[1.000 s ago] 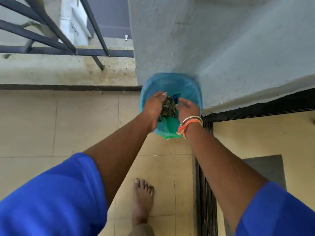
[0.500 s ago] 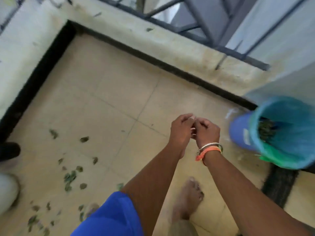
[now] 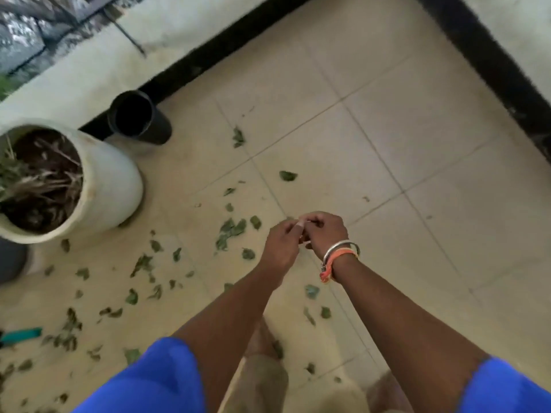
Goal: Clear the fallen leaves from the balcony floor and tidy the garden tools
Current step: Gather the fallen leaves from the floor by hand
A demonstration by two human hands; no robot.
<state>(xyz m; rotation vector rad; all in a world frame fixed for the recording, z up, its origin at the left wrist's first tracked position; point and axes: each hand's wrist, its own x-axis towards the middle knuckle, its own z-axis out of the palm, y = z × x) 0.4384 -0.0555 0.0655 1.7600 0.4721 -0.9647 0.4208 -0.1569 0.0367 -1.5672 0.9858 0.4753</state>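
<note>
Leaves (image 3: 231, 231) cleared yet?
— Hardly: a handful went into the bin a second ago, yet many still litter the floor (image 3: 387, 144) by the white pot (image 3: 113, 186); a teal-handled tool (image 3: 22, 335) lies untouched.
— Hands?
— Left hand (image 3: 281, 248) and right hand (image 3: 326, 234) meet above the floor, fingers (image 3: 293, 229) curled together; too blurred to tell if they pinch anything.

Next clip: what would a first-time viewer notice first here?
The left hand and right hand, fingers curled, touching in the centre above the floor. Green leaves lie scattered over it, thickest toward the lower left. At the left edge stands a white pot of dry stalks, with a black pot behind it by the wall.
</note>
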